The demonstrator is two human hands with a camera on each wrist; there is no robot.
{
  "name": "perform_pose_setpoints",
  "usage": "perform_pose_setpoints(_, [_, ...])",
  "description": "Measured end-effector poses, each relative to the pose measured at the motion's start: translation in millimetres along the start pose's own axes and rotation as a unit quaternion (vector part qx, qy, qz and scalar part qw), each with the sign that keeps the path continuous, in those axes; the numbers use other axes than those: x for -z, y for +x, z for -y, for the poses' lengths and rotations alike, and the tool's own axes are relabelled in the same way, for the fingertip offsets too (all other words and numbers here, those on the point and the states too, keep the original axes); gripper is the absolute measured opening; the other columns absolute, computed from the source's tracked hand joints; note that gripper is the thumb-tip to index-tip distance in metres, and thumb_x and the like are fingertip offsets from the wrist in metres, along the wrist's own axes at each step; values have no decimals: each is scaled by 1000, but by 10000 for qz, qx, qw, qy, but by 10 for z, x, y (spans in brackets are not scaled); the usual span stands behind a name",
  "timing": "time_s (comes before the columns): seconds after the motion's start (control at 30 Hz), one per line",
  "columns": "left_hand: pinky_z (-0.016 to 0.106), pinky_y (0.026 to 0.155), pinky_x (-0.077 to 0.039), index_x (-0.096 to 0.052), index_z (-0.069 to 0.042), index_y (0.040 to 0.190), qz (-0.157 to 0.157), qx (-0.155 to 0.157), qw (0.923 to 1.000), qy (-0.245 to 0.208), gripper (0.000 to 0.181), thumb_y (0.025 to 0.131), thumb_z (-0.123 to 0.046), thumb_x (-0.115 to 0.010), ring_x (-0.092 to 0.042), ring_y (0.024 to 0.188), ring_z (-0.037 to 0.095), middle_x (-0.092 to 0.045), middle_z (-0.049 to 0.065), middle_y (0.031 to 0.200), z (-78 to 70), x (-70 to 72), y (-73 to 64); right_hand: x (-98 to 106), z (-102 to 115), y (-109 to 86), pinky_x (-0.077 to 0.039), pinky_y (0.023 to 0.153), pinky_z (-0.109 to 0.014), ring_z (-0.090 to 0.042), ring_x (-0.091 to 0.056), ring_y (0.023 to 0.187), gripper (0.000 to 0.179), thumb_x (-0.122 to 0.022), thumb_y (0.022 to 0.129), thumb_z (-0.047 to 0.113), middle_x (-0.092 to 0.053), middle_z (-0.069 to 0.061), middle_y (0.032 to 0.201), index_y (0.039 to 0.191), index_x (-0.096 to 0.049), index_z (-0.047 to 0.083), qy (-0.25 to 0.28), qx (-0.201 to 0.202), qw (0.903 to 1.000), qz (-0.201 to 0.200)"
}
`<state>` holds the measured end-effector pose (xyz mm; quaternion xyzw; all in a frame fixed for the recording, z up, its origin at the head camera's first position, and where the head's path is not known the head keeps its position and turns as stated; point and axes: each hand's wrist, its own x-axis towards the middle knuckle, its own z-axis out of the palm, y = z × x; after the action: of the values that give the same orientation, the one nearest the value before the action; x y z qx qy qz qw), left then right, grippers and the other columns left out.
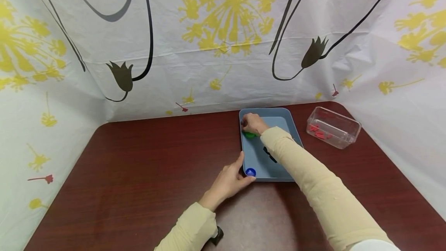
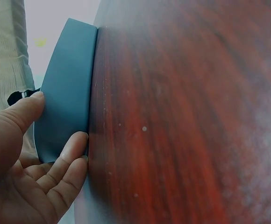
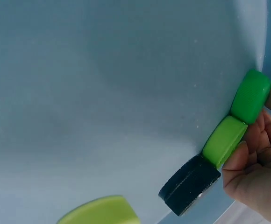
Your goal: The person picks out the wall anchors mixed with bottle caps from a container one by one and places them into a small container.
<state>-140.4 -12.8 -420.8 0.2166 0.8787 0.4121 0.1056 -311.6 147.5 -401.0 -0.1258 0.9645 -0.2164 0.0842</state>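
In the head view a grey-blue tray (image 1: 268, 171) lies on the table. My left hand (image 1: 228, 181) holds its near left corner, thumb at the front and a finger along the left side; thumb and fingertips meet the tray wall (image 2: 67, 79) in the left wrist view. Beside that thumb, a blue bottle cap (image 1: 250, 172) sits in the corner. My right hand (image 1: 254, 123) is at the tray's far left. Its fingers pinch at a green bottle cap (image 3: 251, 96), with the thumb against a light green cap (image 3: 224, 141). A dark cap (image 3: 189, 185) adjoins these in a row.
Another yellow-green cap (image 3: 100, 212) shows in the right wrist view. Black pieces (image 1: 270, 154) lie mid-tray, partly behind the right sleeve. A clear plastic box (image 1: 343, 127) with several red pieces stands right of the tray. Patterned white sheeting (image 1: 167, 69) surrounds the table (image 1: 156, 158).
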Motion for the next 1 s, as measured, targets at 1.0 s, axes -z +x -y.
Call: perform_pose_setpoints(1.0, [20,59,-46,-20,-6,150,6,-5,10000,16,83,88,-35,-67,-57,61,0,-64,6,92,-7,-6,-4,-97,-45,-50,-50,79,-41,-29,-62,91,12,-62,89,6,-66,-15,96,98,-67,0,183,36,9989,-438])
